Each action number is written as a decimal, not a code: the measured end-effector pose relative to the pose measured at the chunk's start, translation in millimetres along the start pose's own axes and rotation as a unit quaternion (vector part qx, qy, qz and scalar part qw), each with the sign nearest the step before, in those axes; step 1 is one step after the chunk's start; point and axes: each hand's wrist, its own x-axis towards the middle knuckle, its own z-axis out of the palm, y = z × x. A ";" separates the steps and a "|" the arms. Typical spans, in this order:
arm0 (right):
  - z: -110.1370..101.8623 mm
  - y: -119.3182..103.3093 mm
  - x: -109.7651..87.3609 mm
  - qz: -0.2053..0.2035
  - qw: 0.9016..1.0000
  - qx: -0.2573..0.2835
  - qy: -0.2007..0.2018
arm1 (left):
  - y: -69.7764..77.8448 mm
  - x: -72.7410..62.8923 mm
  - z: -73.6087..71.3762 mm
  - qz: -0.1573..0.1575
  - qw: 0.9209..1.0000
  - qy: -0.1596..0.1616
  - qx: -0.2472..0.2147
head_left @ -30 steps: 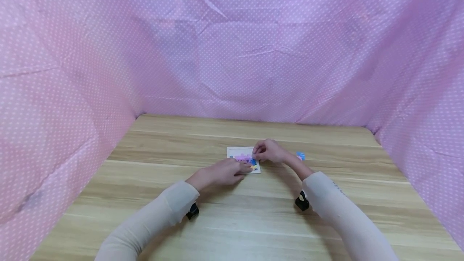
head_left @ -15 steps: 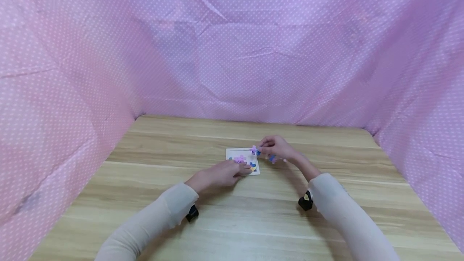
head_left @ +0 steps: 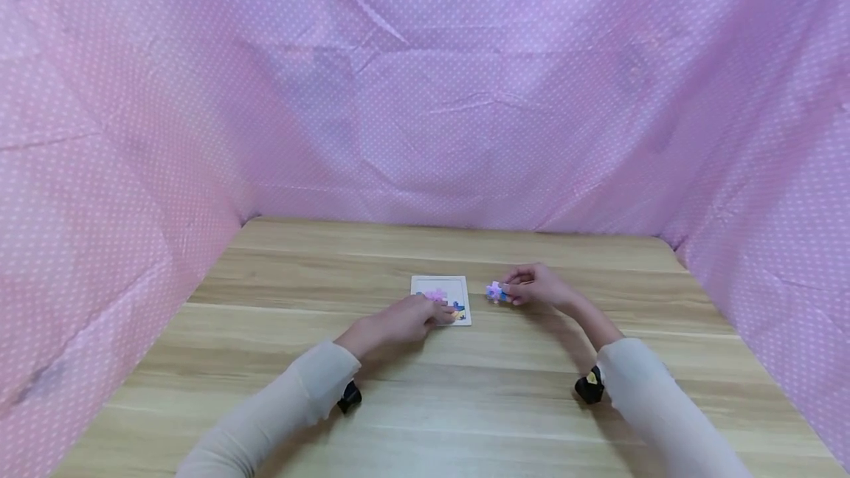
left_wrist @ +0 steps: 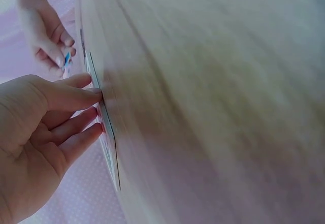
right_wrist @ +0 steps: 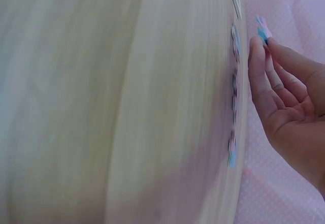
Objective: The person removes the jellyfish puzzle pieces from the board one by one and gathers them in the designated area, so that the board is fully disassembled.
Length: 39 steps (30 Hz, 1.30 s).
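A white-framed puzzle board [head_left: 458,285] lies on the table with pink, blue and yellow jigsaw pieces in its lower part. My left hand [head_left: 408,317] rests on the board's near left side, and its fingers cover some of the pieces. The left wrist view shows the fingertips [left_wrist: 96,94] touching the board with fairly straight fingers. To the right of the board, my right hand [head_left: 541,288] pinches a small pink and blue jigsaw piece [right_wrist: 262,28] between thumb and fingers. That piece is above the table in the right wrist view.
Several loose jigsaw pieces [right_wrist: 235,41] lie in a row on the table beside the right hand. The wooden table [head_left: 465,404] is enclosed by a pink dotted cloth [head_left: 478,131] at the back and both sides.
My right hand has drawn away from the board to the right, carrying the jigsaw piece. The left hand stays on the board. The view has shifted slightly.
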 end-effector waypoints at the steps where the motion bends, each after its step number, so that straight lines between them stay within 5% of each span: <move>1: -2.2 1.4 -2.6 0.000 1.000 -0.003 -0.001 | 0.6 -0.9 0.4 -0.003 1.000 0.002 0.002; 13: -26.6 8.9 -36.8 0.020 1.000 -0.006 0.008 | 3.6 -2.1 3.1 -0.013 1.000 0.001 0.022; 24: -47.6 16.5 -63.0 0.030 0.999 -0.013 0.000 | -1.4 -18.9 -7.5 -0.037 0.999 0.033 -0.002; 30: -50.0 21.0 -68.4 0.054 0.998 -0.021 0.006 | -7.5 -22.1 -11.4 -0.068 0.998 0.019 -0.002; 39: -49.2 26.8 -66.9 0.029 0.995 -0.094 0.032 | -9.9 -21.6 -11.2 -0.068 0.998 0.012 0.004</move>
